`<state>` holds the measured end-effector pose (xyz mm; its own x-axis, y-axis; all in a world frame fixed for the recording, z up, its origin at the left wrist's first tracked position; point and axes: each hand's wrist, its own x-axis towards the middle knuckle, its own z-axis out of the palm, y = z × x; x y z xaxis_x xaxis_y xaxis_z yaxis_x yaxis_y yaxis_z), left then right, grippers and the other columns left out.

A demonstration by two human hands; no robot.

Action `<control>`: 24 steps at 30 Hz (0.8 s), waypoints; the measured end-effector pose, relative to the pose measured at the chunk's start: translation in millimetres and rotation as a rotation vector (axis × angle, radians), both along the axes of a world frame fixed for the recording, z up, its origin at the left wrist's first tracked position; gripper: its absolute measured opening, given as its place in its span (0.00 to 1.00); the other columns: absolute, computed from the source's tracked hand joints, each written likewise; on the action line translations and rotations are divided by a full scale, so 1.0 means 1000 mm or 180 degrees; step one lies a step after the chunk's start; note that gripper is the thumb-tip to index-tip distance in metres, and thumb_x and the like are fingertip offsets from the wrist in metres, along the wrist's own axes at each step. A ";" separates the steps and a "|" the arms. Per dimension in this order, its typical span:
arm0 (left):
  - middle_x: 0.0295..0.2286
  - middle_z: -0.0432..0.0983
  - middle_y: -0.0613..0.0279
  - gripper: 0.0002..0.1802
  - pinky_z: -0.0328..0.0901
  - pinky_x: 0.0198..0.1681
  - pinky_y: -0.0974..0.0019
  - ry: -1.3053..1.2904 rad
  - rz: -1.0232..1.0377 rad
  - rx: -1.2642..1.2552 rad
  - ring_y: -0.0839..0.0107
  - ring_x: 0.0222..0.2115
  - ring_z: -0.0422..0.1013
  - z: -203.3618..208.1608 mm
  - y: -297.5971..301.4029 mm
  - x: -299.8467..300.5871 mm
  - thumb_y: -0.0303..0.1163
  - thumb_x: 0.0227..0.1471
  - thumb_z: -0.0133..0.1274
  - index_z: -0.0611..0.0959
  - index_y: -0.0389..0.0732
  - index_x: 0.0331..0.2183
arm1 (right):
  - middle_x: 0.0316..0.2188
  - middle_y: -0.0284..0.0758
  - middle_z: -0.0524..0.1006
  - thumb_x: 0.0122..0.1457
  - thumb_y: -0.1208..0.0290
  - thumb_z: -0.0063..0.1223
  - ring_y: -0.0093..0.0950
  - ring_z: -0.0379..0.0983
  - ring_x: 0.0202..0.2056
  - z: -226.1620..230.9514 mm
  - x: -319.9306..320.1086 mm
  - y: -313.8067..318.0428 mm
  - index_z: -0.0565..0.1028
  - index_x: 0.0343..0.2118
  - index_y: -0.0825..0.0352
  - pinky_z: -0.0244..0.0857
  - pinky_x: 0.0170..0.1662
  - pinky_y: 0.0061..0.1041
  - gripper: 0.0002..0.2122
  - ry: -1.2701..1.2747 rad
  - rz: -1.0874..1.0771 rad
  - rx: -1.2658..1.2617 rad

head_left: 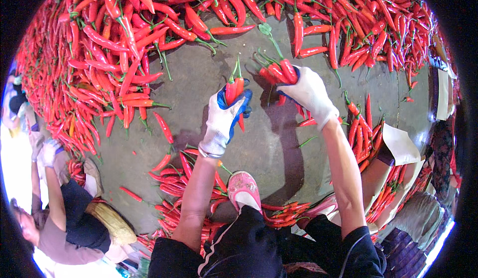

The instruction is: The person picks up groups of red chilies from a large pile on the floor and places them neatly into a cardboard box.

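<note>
My left hand (221, 116), in a white knit glove with a blue palm, is closed around a couple of red chili peppers (235, 89), their green stems pointing up. Just to the right, my right hand (309, 94) wears a matching glove and grips a small bunch of red chili peppers (275, 70). One of their stems carries a green leaf (265, 29). Both hands are above the bare floor, apart from each other. The fingertips of my right hand are mostly hidden behind the glove and the peppers.
A large heap of red chilies (99, 44) curves around the far side and left. Smaller piles lie by my pink shoe (244, 186). On the right stands an open carton (393, 178) holding chilies. A co-worker (64, 218) with gloved hands sits at lower left. Grey concrete floor (194, 71) lies between.
</note>
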<state>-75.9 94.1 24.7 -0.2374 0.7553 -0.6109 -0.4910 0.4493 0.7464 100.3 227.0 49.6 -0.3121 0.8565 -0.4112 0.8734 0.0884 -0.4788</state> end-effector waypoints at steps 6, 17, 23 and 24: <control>0.29 0.76 0.63 0.18 0.69 0.26 0.68 -0.0169 0.0342 0.0203 0.74 0.22 0.72 -0.009 0.008 0.015 0.30 0.53 0.57 0.77 0.36 0.46 | 0.35 0.46 0.78 0.43 0.58 0.64 0.43 0.76 0.39 0.010 -0.002 0.043 0.73 0.43 0.66 0.69 0.41 0.37 0.25 -0.0279 -0.0664 0.1234; 0.30 0.78 0.62 0.19 0.67 0.27 0.67 0.0790 -0.0152 0.0028 0.72 0.24 0.73 -0.015 -0.006 0.023 0.28 0.50 0.59 0.78 0.39 0.46 | 0.33 0.45 0.79 0.43 0.62 0.63 0.40 0.77 0.36 0.005 0.007 0.066 0.75 0.42 0.70 0.69 0.42 0.34 0.23 -0.0076 -0.0038 0.1090; 0.35 0.76 0.51 0.29 0.69 0.35 0.57 0.3733 -0.2309 0.0852 0.51 0.31 0.74 -0.002 0.013 0.025 0.37 0.43 0.61 0.76 0.50 0.50 | 0.36 0.33 0.78 0.54 0.74 0.52 0.25 0.76 0.37 -0.007 0.082 -0.010 0.72 0.46 0.70 0.70 0.41 0.25 0.16 0.3353 -0.1813 -0.1478; 0.35 0.76 0.52 0.28 0.69 0.35 0.56 0.3930 -0.2577 0.0905 0.51 0.31 0.74 -0.005 0.010 0.022 0.38 0.43 0.60 0.75 0.51 0.50 | 0.38 0.35 0.77 0.54 0.74 0.51 0.26 0.76 0.37 -0.015 0.092 -0.027 0.71 0.48 0.69 0.70 0.42 0.26 0.17 0.3696 -0.2260 -0.1529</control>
